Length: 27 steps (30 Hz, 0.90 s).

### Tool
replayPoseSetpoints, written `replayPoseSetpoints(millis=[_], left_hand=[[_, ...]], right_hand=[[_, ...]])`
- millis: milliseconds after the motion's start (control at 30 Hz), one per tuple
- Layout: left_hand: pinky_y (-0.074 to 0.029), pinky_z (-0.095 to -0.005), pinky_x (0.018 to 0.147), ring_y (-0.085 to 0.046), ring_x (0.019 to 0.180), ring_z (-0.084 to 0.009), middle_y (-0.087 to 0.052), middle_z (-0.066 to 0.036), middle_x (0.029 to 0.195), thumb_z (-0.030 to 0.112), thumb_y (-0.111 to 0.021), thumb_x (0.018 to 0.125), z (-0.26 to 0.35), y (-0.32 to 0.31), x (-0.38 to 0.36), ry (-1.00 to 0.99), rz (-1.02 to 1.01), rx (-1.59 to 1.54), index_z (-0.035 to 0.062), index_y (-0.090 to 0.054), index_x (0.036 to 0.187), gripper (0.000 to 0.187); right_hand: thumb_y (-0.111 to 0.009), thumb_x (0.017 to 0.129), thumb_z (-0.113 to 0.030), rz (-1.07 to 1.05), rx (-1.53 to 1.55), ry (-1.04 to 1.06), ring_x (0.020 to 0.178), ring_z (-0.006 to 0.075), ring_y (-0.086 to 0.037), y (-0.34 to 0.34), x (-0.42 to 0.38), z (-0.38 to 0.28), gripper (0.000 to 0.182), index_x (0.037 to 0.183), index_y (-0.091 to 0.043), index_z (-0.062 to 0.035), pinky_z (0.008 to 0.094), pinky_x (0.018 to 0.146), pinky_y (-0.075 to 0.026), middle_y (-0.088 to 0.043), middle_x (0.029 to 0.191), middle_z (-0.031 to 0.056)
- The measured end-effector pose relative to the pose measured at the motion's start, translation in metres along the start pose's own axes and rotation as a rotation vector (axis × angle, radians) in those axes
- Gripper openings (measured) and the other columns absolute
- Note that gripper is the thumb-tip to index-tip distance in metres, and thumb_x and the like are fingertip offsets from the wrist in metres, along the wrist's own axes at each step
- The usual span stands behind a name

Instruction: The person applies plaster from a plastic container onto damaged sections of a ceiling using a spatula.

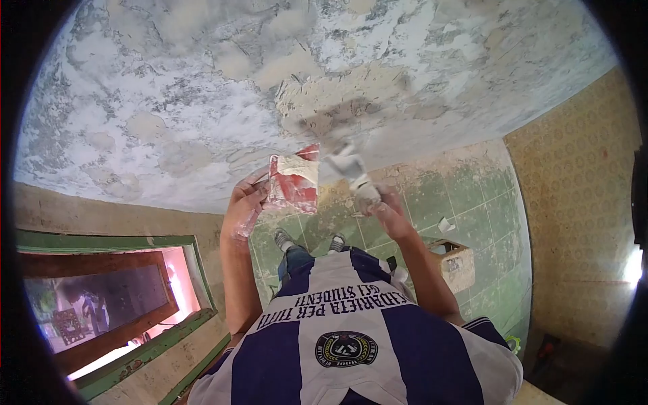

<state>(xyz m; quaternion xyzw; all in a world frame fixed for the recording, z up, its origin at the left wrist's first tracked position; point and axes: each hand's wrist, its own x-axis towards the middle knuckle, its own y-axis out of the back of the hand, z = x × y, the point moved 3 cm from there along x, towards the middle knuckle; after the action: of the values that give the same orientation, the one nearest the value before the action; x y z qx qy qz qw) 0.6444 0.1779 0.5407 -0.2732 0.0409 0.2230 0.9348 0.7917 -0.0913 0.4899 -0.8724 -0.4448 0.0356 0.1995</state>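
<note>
At frame centre, the left hand [244, 204] clamps fingers round a red plaster-loaded hawk [294, 180]; just right, the right hand [380, 204] grips a blurred trowel [348, 164] touching the patchy wall [169, 88], its edges clear.

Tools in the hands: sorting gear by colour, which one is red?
The flat board in the left hand: it is red with pale paste, while the narrow scraper in the right hand is whitish.
</note>
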Motion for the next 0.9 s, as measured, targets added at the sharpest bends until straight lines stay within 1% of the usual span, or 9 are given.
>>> replayPoseSetpoints(millis=[100, 300, 400, 533, 600, 667, 733, 833, 900], left_hand=[[-0.052, -0.0286, 0.082, -0.065, 0.096, -0.0173, -0.066, -0.017, 0.113, -0.003, -0.056, 0.087, 0.0, -0.013, 0.002, 0.025, -0.057, 0.065, -0.0096, -0.049, 0.131, 0.045], [-0.053, -0.0277, 0.077, -0.066, 0.087, -0.0148, -0.069, -0.012, 0.103, 0.001, -0.058, 0.089, -0.001, 0.02, 0.004, -0.069, 0.016, 0.118, -0.0064, -0.052, 0.129, 0.041], [-0.054, -0.0268, 0.071, -0.065, 0.081, -0.0124, -0.07, -0.009, 0.098, 0.003, -0.059, 0.09, 0.015, 0.015, -0.007, -0.06, 0.098, 0.112, -0.0037, -0.054, 0.127, 0.039], [-0.053, -0.0259, 0.066, -0.064, 0.076, -0.011, -0.07, -0.008, 0.097, 0.006, -0.06, 0.091, 0.013, 0.006, -0.007, -0.031, 0.17, 0.224, -0.0014, -0.055, 0.127, 0.038], [-0.052, -0.0253, 0.066, -0.063, 0.075, -0.0107, -0.07, -0.008, 0.096, 0.006, -0.06, 0.091, 0.006, 0.006, -0.003, -0.021, 0.155, 0.265, -0.0012, -0.055, 0.127, 0.037], [-0.052, -0.0272, 0.071, -0.064, 0.082, -0.0117, -0.069, -0.008, 0.1, 0.007, -0.06, 0.091, -0.003, 0.008, 0.003, -0.035, 0.012, 0.402, 0.0, -0.053, 0.13, 0.04], [-0.052, -0.0273, 0.071, -0.063, 0.081, -0.0118, -0.069, -0.009, 0.099, 0.005, -0.059, 0.091, -0.004, -0.007, 0.001, -0.061, 0.03, 0.434, -0.0014, -0.054, 0.129, 0.038], [-0.052, -0.0275, 0.072, -0.063, 0.081, -0.0125, -0.068, -0.009, 0.097, 0.0, -0.057, 0.091, 0.004, -0.02, -0.005, -0.129, -0.004, 0.508, -0.0031, -0.056, 0.126, 0.034], [-0.052, -0.0277, 0.072, -0.063, 0.081, -0.0131, -0.068, -0.009, 0.098, -0.003, -0.056, 0.091, 0.01, -0.028, -0.01, -0.167, -0.061, 0.55, -0.0036, -0.058, 0.123, 0.032]], right_hand=[[-0.056, 0.091, -0.022, -0.207, -0.263, -0.204, 0.073, 0.0101, -0.053, -0.027, 0.014, -0.023, 0.032, 0.113, -0.063, 0.0009, 0.0271, 0.065, -0.046, -0.062, 0.086, 0.0023], [-0.063, 0.092, -0.034, 0.038, -0.562, -0.374, 0.065, 0.009, -0.05, 0.005, -0.004, 0.004, 0.037, 0.098, -0.068, 0.0023, 0.028, 0.059, -0.043, -0.058, 0.07, 0.0011], [-0.063, 0.092, -0.032, 0.14, -0.715, -0.26, 0.066, 0.0084, -0.051, 0.036, -0.022, 0.001, 0.035, 0.097, -0.068, 0.0027, 0.029, 0.056, -0.042, -0.059, 0.069, 0.0018], [-0.065, 0.09, -0.032, 0.158, -0.519, -0.393, 0.066, 0.0102, -0.053, 0.044, -0.028, -0.023, 0.035, 0.097, -0.07, 0.0031, 0.0299, 0.058, -0.045, -0.06, 0.067, 0.0041], [-0.069, 0.088, -0.034, -0.007, -0.818, -0.451, 0.065, 0.0151, -0.057, 0.016, -0.007, -0.06, 0.037, 0.094, -0.071, 0.0028, 0.033, 0.062, -0.048, -0.062, 0.067, 0.0077], [-0.071, 0.086, -0.035, -0.03, -0.873, -0.389, 0.066, 0.0177, -0.059, 0.006, 0.005, -0.065, 0.038, 0.093, -0.071, 0.0025, 0.0345, 0.065, -0.048, -0.065, 0.071, 0.0107], [-0.072, 0.085, -0.036, -0.06, -0.931, -0.326, 0.068, 0.0204, -0.062, 0.012, 0.013, -0.06, 0.039, 0.092, -0.071, 0.0023, 0.0361, 0.068, -0.049, -0.068, 0.074, 0.0136], [-0.077, 0.08, -0.033, -0.044, -1.107, -0.205, 0.068, 0.0137, -0.058, 0.022, 0.025, -0.045, 0.038, 0.091, -0.071, 0.0032, 0.0322, 0.065, -0.049, -0.07, 0.079, 0.011], [-0.078, 0.08, -0.031, -0.047, -0.907, -0.197, 0.068, 0.0118, -0.057, 0.015, 0.031, -0.054, 0.037, 0.091, -0.071, 0.0034, 0.0306, 0.066, -0.049, -0.07, 0.079, 0.01]])
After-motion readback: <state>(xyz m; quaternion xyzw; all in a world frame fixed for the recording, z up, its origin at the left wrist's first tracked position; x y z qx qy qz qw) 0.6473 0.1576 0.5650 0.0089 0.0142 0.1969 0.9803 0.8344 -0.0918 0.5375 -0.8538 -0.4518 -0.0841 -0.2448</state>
